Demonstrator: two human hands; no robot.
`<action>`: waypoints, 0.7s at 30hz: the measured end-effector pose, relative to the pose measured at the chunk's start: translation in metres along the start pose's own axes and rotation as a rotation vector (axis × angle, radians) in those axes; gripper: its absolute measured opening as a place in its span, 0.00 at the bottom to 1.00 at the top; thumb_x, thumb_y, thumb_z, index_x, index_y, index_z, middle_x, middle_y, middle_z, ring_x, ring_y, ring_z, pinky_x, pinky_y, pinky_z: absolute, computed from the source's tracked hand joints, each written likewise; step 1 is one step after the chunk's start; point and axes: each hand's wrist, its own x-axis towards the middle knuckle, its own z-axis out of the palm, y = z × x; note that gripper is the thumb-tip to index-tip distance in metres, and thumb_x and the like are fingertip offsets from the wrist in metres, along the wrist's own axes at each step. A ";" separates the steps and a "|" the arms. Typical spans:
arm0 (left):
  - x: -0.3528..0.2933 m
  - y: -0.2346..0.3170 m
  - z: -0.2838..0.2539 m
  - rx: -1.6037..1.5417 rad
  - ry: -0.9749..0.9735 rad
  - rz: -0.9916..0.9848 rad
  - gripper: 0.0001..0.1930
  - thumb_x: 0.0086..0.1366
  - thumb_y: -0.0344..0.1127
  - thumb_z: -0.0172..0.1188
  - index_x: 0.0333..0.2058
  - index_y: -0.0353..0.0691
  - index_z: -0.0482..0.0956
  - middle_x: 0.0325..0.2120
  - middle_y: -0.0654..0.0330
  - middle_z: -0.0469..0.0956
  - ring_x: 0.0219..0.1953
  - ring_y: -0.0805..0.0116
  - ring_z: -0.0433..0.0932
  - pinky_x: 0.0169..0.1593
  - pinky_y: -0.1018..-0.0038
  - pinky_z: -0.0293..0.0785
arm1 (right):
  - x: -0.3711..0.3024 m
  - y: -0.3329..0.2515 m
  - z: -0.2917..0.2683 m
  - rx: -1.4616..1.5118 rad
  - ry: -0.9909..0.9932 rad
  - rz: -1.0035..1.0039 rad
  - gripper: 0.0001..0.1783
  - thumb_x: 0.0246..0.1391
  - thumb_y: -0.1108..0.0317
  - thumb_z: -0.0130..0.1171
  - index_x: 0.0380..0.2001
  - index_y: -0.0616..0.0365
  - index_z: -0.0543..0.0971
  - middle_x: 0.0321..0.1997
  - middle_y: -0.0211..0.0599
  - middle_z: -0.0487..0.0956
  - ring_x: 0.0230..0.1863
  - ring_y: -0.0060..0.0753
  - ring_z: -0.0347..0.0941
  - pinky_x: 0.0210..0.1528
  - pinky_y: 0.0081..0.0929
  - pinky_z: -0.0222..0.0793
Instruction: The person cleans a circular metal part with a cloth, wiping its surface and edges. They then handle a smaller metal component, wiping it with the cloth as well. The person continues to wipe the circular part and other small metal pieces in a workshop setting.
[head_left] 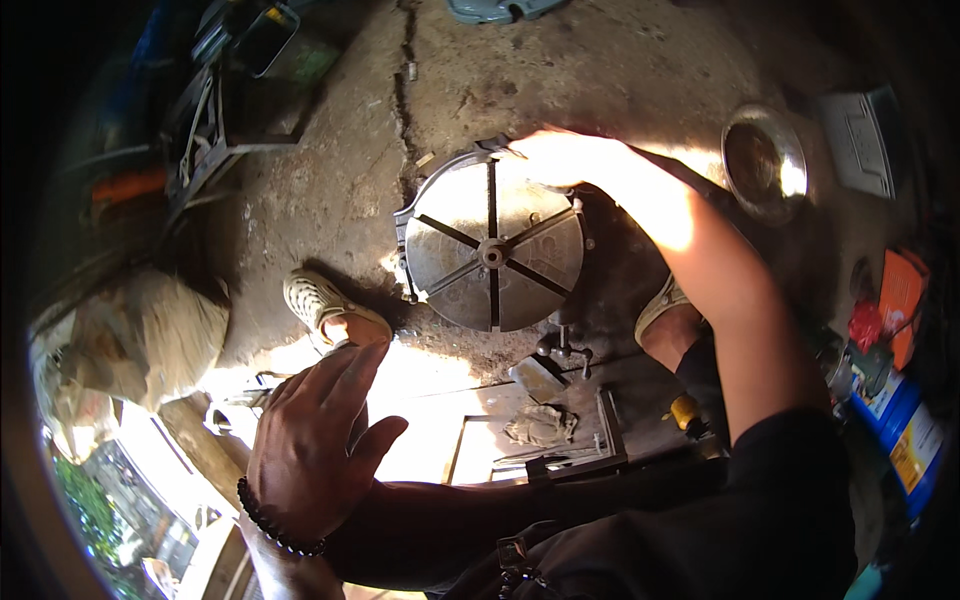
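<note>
One disc (530, 255): face up, likely for reach
Right hand (565, 158): twelve o'clock rim; can't tell fingers
Left hand (312, 420): eight o'clock, fingers together

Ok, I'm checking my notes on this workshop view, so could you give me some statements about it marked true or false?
1. The right hand is at the far edge of the slotted plate. True.
2. The left hand is gripping the plate. False: it is apart from the plate.
3. A beaded bracelet circles the left wrist. True.
4. The plate is square. False: it is round.
5. The shiny bowl is left of the plate. False: it is to the right.
</note>
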 end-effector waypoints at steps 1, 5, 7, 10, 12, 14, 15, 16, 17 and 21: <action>-0.003 -0.002 -0.001 -0.013 0.012 -0.003 0.31 0.53 0.36 0.71 0.57 0.39 0.73 0.47 0.47 0.78 0.46 0.47 0.79 0.51 0.57 0.74 | -0.010 -0.007 0.007 -0.099 0.063 0.032 0.32 0.69 0.44 0.34 0.61 0.58 0.70 0.59 0.48 0.75 0.65 0.47 0.68 0.72 0.50 0.51; -0.007 -0.009 -0.015 -0.001 0.066 0.016 0.32 0.54 0.38 0.71 0.57 0.40 0.73 0.46 0.48 0.78 0.45 0.47 0.79 0.51 0.57 0.74 | -0.041 -0.004 0.001 -0.162 -0.048 0.093 0.31 0.69 0.48 0.36 0.63 0.60 0.66 0.54 0.55 0.77 0.58 0.51 0.74 0.68 0.53 0.59; -0.017 -0.016 -0.020 -0.023 0.086 0.011 0.32 0.54 0.38 0.71 0.57 0.40 0.72 0.45 0.48 0.78 0.45 0.48 0.79 0.51 0.57 0.74 | -0.060 -0.040 -0.022 -0.083 -0.113 0.129 0.27 0.68 0.51 0.40 0.57 0.61 0.72 0.44 0.55 0.81 0.43 0.52 0.80 0.52 0.49 0.74; -0.029 -0.025 -0.030 -0.018 0.175 -0.002 0.33 0.53 0.38 0.71 0.58 0.40 0.72 0.45 0.49 0.79 0.44 0.50 0.79 0.50 0.58 0.74 | -0.065 -0.046 -0.026 -0.128 -0.152 0.268 0.19 0.66 0.59 0.44 0.42 0.61 0.80 0.40 0.54 0.81 0.37 0.51 0.80 0.44 0.43 0.76; -0.037 -0.031 -0.039 -0.067 0.194 -0.127 0.34 0.49 0.34 0.70 0.57 0.41 0.74 0.47 0.46 0.79 0.47 0.46 0.80 0.50 0.58 0.76 | -0.088 0.015 0.000 -0.377 -0.023 0.037 0.18 0.63 0.60 0.48 0.47 0.58 0.80 0.49 0.49 0.80 0.48 0.46 0.77 0.52 0.39 0.73; -0.048 -0.046 -0.045 -0.151 0.243 -0.202 0.33 0.51 0.36 0.69 0.58 0.40 0.74 0.47 0.45 0.79 0.46 0.45 0.80 0.49 0.59 0.77 | -0.102 -0.003 -0.042 -0.155 -0.237 0.153 0.18 0.61 0.61 0.50 0.49 0.52 0.81 0.53 0.38 0.81 0.55 0.44 0.75 0.57 0.37 0.71; -0.053 -0.051 -0.042 -0.185 0.285 -0.241 0.33 0.52 0.38 0.68 0.58 0.39 0.73 0.47 0.45 0.79 0.46 0.44 0.81 0.49 0.59 0.77 | -0.102 0.024 -0.031 -0.181 -0.042 0.098 0.19 0.60 0.61 0.51 0.49 0.56 0.81 0.49 0.39 0.83 0.51 0.39 0.78 0.56 0.33 0.71; -0.054 -0.059 -0.045 -0.166 0.269 -0.258 0.33 0.53 0.40 0.68 0.58 0.39 0.73 0.46 0.44 0.79 0.45 0.44 0.81 0.49 0.59 0.77 | -0.106 0.040 -0.039 0.090 0.052 0.109 0.19 0.61 0.62 0.49 0.49 0.61 0.80 0.48 0.45 0.82 0.50 0.43 0.77 0.56 0.33 0.71; -0.054 -0.065 -0.044 -0.186 0.274 -0.260 0.32 0.54 0.42 0.68 0.59 0.39 0.73 0.46 0.44 0.79 0.46 0.45 0.81 0.49 0.59 0.77 | -0.105 0.046 -0.044 0.366 0.148 0.121 0.20 0.63 0.63 0.48 0.50 0.66 0.78 0.48 0.51 0.82 0.50 0.46 0.77 0.57 0.33 0.70; -0.079 -0.069 -0.046 -0.208 0.294 -0.305 0.33 0.57 0.44 0.68 0.59 0.39 0.72 0.45 0.45 0.79 0.44 0.46 0.81 0.47 0.59 0.77 | -0.004 -0.030 -0.063 0.334 0.137 0.181 0.26 0.62 0.56 0.48 0.53 0.67 0.76 0.54 0.54 0.78 0.55 0.46 0.73 0.60 0.36 0.66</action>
